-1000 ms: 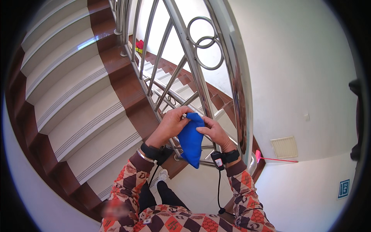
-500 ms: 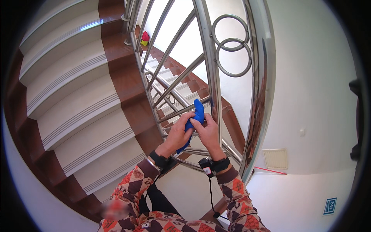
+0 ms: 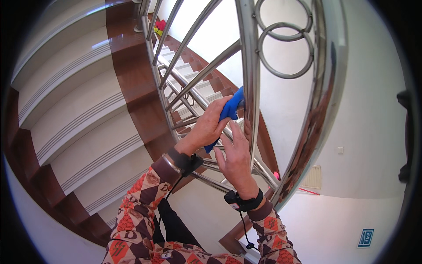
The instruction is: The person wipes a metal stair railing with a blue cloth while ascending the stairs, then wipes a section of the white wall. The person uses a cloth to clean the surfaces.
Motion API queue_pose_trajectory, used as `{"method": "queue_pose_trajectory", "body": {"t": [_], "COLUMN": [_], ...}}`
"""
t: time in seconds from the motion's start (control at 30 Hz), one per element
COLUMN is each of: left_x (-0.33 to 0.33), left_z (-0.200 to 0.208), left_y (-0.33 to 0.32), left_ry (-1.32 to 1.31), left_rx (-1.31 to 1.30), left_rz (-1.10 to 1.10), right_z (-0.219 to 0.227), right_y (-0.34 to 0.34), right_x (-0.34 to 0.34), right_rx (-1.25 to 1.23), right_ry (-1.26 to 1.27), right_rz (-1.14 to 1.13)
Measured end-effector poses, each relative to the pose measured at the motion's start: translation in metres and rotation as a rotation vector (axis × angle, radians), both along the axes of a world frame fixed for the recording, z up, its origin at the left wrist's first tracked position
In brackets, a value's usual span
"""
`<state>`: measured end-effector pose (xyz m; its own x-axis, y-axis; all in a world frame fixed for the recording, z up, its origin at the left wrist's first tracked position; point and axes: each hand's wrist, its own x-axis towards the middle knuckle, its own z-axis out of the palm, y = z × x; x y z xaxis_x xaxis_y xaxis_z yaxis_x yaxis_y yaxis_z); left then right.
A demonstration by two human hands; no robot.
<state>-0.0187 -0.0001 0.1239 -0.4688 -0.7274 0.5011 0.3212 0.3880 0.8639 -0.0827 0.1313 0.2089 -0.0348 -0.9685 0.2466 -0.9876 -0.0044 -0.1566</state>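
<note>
A blue cloth [image 3: 231, 107] is bunched in my left hand [image 3: 208, 126], whose fingers curl round it. The cloth lies against a thin steel bar of the stair railing, right beside the thick upright post [image 3: 249, 61]. One end of it hangs below my palm. My right hand [image 3: 237, 159] is just below and to the right, fingers stretched and apart, with its fingertips close to the cloth. Whether they touch it I cannot tell. Both wrists carry black straps with small devices and cables.
White steps [image 3: 83, 110] with brown edging climb on the left. Beyond the bars another flight [image 3: 189, 72] runs down. Two joined steel rings [image 3: 288, 56] and a wide handrail [image 3: 303, 154] stand to the right. A red and yellow bundle [image 3: 160, 27] lies far off.
Both hands held the cloth together before. Now the left hand has carried it up to the bar by the post, and the right hand has let go and spread its fingers. My view has shifted slightly.
</note>
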Motion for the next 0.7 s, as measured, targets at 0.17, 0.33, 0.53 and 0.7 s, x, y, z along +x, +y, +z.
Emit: {"method": "queue_pose_trajectory", "body": {"t": [0.17,0.33,0.53,0.7], "left_x": [-0.001,0.004,0.018,0.009], "left_z": [-0.023,-0.058,-0.072,-0.079], "left_y": [0.011,0.021,0.02,0.011], "left_ry": [-0.053,-0.135,-0.157,-0.091], "left_rx": [0.017,0.068,0.182,0.112], "left_rz": [0.034,0.011,-0.215,-0.132], "right_z": [0.003,-0.011,-0.046,-0.063], "right_y": [0.005,0.008,0.005,0.004], "right_x": [-0.001,-0.014,-0.014,-0.008], "right_rx": [0.005,0.02,0.045,0.034], "right_ry": [-0.06,-0.043,-0.048,-0.062], "right_rz": [-0.03,-0.054,-0.113,-0.129]}}
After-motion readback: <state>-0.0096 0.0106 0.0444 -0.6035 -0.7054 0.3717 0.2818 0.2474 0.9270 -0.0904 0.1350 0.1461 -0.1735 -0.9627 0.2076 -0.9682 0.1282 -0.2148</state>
